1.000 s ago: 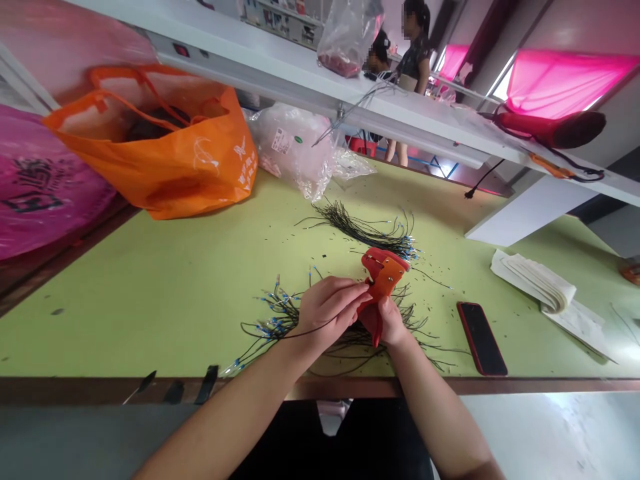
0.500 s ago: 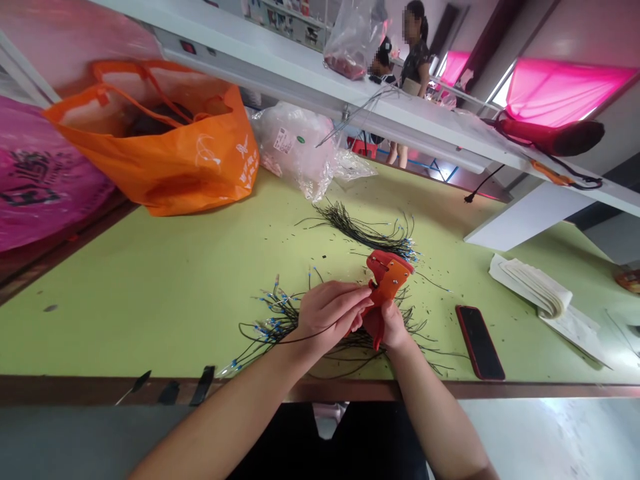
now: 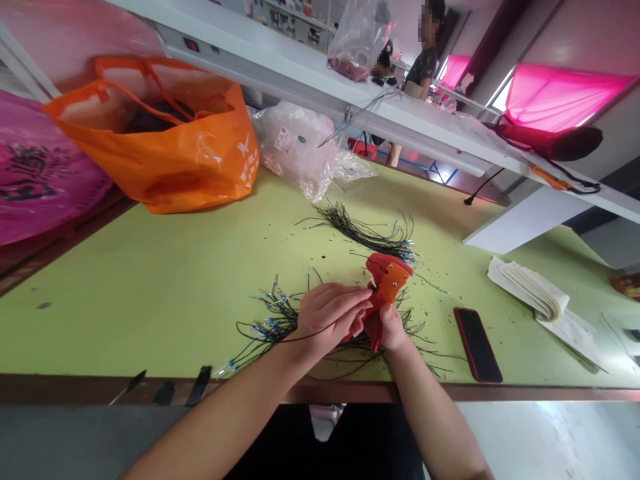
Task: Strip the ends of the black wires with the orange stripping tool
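My right hand (image 3: 389,328) is wrapped round the handles of a red and orange wire stripper (image 3: 393,277), its head tilted up and away from me. Close against the tool's jaw, my left hand (image 3: 333,310) pinches a thin black wire (image 3: 295,341) that trails back over the wrist; the wire's tip is hidden by the fingers and the jaw. Beneath both hands spreads a loose pile of black wires (image 3: 275,327), with blue-banded ends pointing left. Farther back lies a second bundle of black wires (image 3: 357,230), its blue-banded ends toward the right.
A phone (image 3: 477,345) and folded white paper strips (image 3: 530,290) lie to the right on the green table (image 3: 150,287). An orange bag (image 3: 185,160) and clear plastic bags (image 3: 300,147) stand at the back. A white shelf (image 3: 280,73) crosses behind, with people beyond it.
My hands, the wire stripper and the wire keep nearly the same pose. The view has shifted slightly. In the background, a standing person has moved a little to the right.
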Demonstrator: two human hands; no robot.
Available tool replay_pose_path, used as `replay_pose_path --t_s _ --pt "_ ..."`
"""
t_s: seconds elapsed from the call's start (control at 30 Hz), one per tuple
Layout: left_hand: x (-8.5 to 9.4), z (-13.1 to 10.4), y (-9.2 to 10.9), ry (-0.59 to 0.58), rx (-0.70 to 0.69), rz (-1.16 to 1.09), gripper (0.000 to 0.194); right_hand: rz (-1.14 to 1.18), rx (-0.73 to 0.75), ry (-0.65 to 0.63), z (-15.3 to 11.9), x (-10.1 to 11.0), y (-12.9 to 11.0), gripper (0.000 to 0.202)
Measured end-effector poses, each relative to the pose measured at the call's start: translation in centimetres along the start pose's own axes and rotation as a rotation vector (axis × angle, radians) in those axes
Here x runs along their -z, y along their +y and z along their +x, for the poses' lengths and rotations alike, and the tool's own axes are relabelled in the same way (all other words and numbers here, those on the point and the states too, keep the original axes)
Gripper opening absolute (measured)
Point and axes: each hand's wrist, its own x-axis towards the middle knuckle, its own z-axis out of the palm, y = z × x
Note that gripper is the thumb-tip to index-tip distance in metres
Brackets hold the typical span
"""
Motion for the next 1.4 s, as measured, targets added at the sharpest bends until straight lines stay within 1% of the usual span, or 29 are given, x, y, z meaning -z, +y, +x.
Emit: replay_pose_path --t_s 0.17,0.3,0.63,0.8,0.93,1.1,1.23,1.33,1.4 --pt "-0.2 -0.2 -0.1 0.015 0.034 -0.033 0.018 0.007 -0.019 0.038 0.0 0.1 0.3 0.064" --pt "-0.1 -0.2 -0.1 0.032 0.078 -0.052 0.018 0.008 -0.035 0.033 0.0 0.2 0.4 0.066" --pt "-0.2 0.0 0.1 0.035 0.074 -0.050 0.013 0.033 0.005 0.034 -0.2 0.2 0.2 0.060" --pt "-0.2 0.0 0.1 0.052 0.080 -0.050 0.014 0.020 -0.021 0.043 0.0 0.0 0.0 0.061" --pt "-0.3 -0.1 0.0 0.043 0.098 -0.046 0.015 -0.009 -0.049 0.066 0.1 -0.1 -0.1 0.065" --pt "-0.3 -0.1 0.0 0.043 0.086 -0.050 0.014 -0.009 -0.034 0.061 0.2 -0.3 -0.4 0.065" --pt "-0.3 -0.1 0.1 0.035 0.113 -0.064 0.011 0.004 -0.043 0.049 0.3 -0.6 -0.4 0.064" --pt "-0.4 -0.5 -0.1 0.033 0.155 -0.076 0.009 0.055 0.011 0.007 0.6 -0.7 -0.5 0.060" --pt "-0.5 -0.8 -0.3 0.045 0.239 -0.112 0.008 0.092 0.082 -0.019 0.7 -0.5 -0.9 0.055"
